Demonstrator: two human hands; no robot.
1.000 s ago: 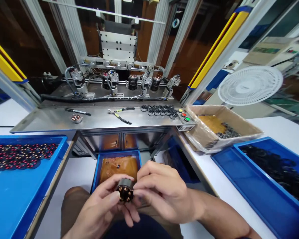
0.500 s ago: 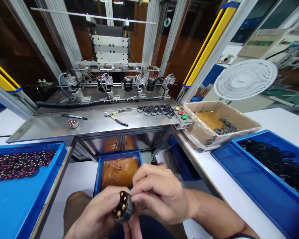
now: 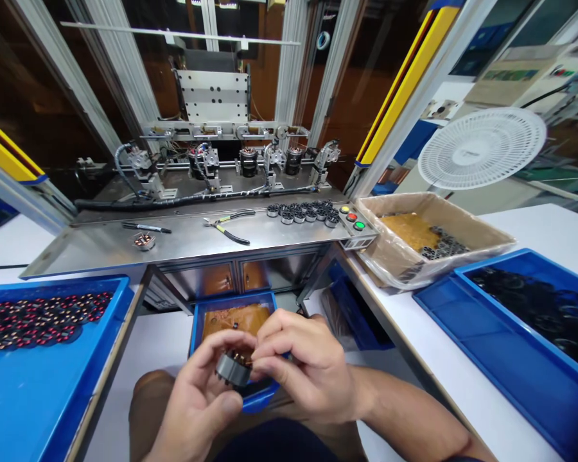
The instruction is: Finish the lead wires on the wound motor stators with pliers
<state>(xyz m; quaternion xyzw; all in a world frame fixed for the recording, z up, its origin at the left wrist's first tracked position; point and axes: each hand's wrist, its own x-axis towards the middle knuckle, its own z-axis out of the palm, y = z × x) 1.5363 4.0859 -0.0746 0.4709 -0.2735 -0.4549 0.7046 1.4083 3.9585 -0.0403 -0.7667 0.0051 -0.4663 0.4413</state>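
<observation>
My left grip (image 3: pixel 197 388) grasps a dark copper-wound stator (image 3: pixel 234 370) on the near side of the counter (image 3: pixel 187 244). My right grip (image 3: pixel 306 366) touches its windings; whether fingertips pinch anything, can't tell. Counter: shiny bare metal, bearing pen (image 3: pixel 146 227), pliers (image 3: pixel 226 232), bunched dark rings (image 3: pixel 306 212). Left of counter: blue tray (image 3: pixel 72 378), part-filled. Right: lined carton (image 3: pixel 390 271), white fan (image 3: pixel 481 149) beyond. Behind: metal-framed machine (image 3: pixel 214 90).
</observation>
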